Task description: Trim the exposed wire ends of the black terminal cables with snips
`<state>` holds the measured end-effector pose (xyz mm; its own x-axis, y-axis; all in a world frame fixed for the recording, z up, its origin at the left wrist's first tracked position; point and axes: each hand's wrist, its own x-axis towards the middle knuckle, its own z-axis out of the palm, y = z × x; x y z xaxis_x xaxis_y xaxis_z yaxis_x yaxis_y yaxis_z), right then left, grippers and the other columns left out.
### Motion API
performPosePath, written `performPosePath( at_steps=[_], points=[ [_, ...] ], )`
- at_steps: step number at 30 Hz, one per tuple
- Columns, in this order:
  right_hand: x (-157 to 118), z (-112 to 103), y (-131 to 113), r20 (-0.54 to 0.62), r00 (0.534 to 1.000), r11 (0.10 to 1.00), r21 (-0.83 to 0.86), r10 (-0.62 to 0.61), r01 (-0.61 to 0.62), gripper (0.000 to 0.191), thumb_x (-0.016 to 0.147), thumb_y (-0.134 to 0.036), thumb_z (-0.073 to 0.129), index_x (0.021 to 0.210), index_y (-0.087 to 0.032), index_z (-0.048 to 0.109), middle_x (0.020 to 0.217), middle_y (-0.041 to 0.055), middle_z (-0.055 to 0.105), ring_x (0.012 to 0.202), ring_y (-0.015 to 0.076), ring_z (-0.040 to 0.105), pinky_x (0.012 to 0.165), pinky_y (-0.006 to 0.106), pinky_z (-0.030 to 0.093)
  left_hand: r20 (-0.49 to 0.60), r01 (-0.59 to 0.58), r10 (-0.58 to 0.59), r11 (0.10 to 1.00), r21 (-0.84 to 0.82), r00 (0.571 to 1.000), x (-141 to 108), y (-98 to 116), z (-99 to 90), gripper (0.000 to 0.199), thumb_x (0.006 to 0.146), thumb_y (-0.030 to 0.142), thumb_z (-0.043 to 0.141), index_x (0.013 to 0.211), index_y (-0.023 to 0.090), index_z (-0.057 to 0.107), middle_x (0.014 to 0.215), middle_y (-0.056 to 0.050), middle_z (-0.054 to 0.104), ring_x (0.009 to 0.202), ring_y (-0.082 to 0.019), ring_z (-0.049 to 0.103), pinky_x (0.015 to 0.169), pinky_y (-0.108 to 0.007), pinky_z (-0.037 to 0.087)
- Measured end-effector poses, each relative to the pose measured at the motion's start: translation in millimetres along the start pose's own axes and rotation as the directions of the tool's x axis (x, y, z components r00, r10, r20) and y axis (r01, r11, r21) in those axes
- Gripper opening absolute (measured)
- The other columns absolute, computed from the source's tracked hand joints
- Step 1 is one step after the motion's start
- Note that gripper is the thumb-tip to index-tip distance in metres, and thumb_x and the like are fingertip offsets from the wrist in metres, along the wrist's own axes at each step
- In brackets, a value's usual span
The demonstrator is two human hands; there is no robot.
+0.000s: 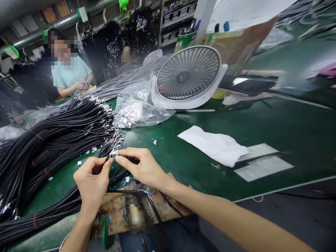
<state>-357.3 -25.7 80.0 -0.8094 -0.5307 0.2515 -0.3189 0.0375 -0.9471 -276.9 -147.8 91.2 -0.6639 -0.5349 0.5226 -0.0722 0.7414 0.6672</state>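
Cable end pinched in each grip: left hand upright, right hand slanted.

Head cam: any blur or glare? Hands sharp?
Head view: left hand and right hand fairly sharp; head view: pink item at the right edge smeared; head view: bright patch, likely glare, on the dark flat device beside the fan.
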Motion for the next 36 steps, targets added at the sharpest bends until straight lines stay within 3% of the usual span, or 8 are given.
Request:
performPosePath(
  at_steps=[5, 11, 14, 18, 24, 30, 32, 36],
  points=[
    [0.1, -2.8, -1.2, -0.024, 1.000, 0.998, -0.059, -0.004, 0.002, 0.023, 0.079, -0.034, 0.059, 0.089, -0.019, 0.074, 0.090, 0.0057, 0.071, 0.085, 0.0212, 0.064, 0.080, 0.034, 0.047, 0.233, 0.142, -0.115, 0.985, -0.101, 0.966, 10.7, 1.1, -8.7, 0.018, 0.072, 0.032, 0.065, 0.066, 0.015, 0.068, 0.052, 0.002, 0.059, 0.044, -0.008, 0.050, 0.043, -0.017, 0.038],
    [5.4, -14.2, -2.9, -0.055, 0.985, 0.987, -0.006, -0.161, 0.161, 0.025, 0.076, -0.032, 0.065, 0.089, -0.012, 0.070, 0.078, 0.0051, 0.065, 0.066, 0.0131, 0.057, 0.059, 0.024, 0.044, 0.589, 0.368, -0.163, 0.896, -0.247, 0.792, 22.6, 5.6, -19.5, 0.045, 0.070, 0.055, 0.062, 0.058, 0.012, 0.058, 0.043, 0.004, 0.042, 0.036, -0.004, 0.032, 0.036, -0.017, 0.021],
    [7.0, -16.3, 0.7, 0.009, 0.913, 0.913, 0.028, -0.407, 0.407, 0.013, 0.081, -0.017, 0.058, 0.084, -0.011, 0.069, 0.075, 0.0039, 0.061, 0.063, 0.0093, 0.053, 0.056, 0.021, 0.041, 0.720, 0.445, -0.167, 0.869, -0.215, 0.674, 23.9, 11.0, -21.7, 0.054, 0.067, 0.064, 0.061, 0.051, 0.014, 0.048, 0.040, 0.005, 0.035, 0.035, -0.003, 0.027, 0.037, -0.017, 0.018],
    [7.6, -14.8, 7.6, 0.037, 0.825, 0.826, 0.035, -0.564, 0.563, 0.014, 0.080, -0.006, 0.054, 0.082, -0.011, 0.067, 0.075, 0.0038, 0.059, 0.064, 0.0082, 0.052, 0.057, 0.019, 0.042, 0.778, 0.508, -0.167, 0.834, -0.217, 0.606, 23.2, 8.7, -20.9, 0.056, 0.068, 0.065, 0.059, 0.049, 0.016, 0.040, 0.042, 0.006, 0.032, 0.034, -0.003, 0.026, 0.036, -0.017, 0.018],
    [8.4, -12.2, 12.4, 0.023, 0.757, 0.755, -0.041, -0.654, 0.654, 0.010, 0.082, -0.010, 0.053, 0.082, -0.010, 0.063, 0.072, 0.0043, 0.057, 0.063, 0.0093, 0.052, 0.057, 0.020, 0.043, 0.809, 0.549, -0.154, 0.803, -0.232, 0.567, 20.5, -6.1, -15.9, 0.053, 0.071, 0.064, 0.056, 0.053, 0.016, 0.043, 0.044, 0.007, 0.030, 0.033, -0.003, 0.026, 0.034, -0.018, 0.017],
    [6.2, -6.7, 15.9, 0.037, 0.703, 0.688, -0.181, -0.710, 0.703, 0.018, 0.078, -0.006, 0.042, 0.084, -0.011, 0.058, 0.074, 0.0056, 0.057, 0.064, 0.0110, 0.052, 0.054, 0.020, 0.039, 0.827, 0.568, -0.146, 0.789, -0.234, 0.543, 25.1, 0.3, -16.6, 0.055, 0.069, 0.063, 0.059, 0.050, 0.016, 0.040, 0.044, 0.007, 0.029, 0.034, -0.002, 0.024, 0.037, -0.020, 0.013],
    [4.7, -3.7, 16.3, 0.011, 0.727, 0.705, -0.229, -0.687, 0.671, 0.017, 0.078, -0.006, 0.042, 0.082, -0.011, 0.058, 0.071, 0.0046, 0.056, 0.061, 0.0105, 0.050, 0.051, 0.020, 0.036, 0.817, 0.582, -0.161, 0.777, -0.241, 0.554, 26.7, 3.0, -15.8, 0.054, 0.067, 0.063, 0.061, 0.050, 0.016, 0.040, 0.044, 0.007, 0.030, 0.035, -0.002, 0.026, 0.037, -0.019, 0.014],
    [4.0, 2.8, 14.9, -0.085, 0.833, 0.828, -0.200, -0.547, 0.523, 0.009, 0.077, -0.011, 0.050, 0.073, -0.012, 0.058, 0.065, 0.0016, 0.053, 0.056, 0.0086, 0.046, 0.051, 0.019, 0.034, 0.781, 0.582, -0.211, 0.781, -0.227, 0.588, 27.8, 2.9, -9.9, 0.054, 0.059, 0.064, 0.066, 0.050, 0.014, 0.046, 0.042, 0.006, 0.033, 0.035, -0.002, 0.026, 0.037, -0.019, 0.016]
  ],
)
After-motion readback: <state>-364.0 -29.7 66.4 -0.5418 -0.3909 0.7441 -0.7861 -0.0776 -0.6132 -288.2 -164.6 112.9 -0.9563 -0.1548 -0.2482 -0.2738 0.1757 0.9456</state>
